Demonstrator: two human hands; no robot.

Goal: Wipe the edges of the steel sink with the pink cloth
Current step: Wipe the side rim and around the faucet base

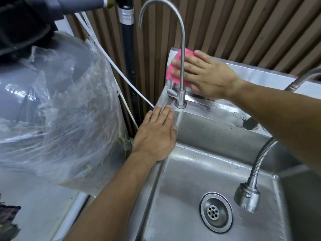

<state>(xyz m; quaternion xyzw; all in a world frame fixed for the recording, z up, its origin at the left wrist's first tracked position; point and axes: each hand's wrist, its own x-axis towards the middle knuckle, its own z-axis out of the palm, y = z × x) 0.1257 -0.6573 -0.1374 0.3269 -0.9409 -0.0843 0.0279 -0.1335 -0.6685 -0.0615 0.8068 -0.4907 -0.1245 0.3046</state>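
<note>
A: Why is our right hand flat like that?

B: We're pressing the cloth against the sink's back upstand, at the far left corner behind the tap. An open palm with the fingers spread over the cloth holds it against the steel, not a pinch or a fist.

A: And the left hand?

B: It's empty, lying open and flat on the left rim, fingertips just beside the tap's base. We judge it's there to brace us while we lean across the basin.

A: The hose?

B: It hangs into the basin on the right, well apart from the cloth, so it's not in our way.

A: How far along are we?

B: We can't tell; the rims all look wet.
</note>
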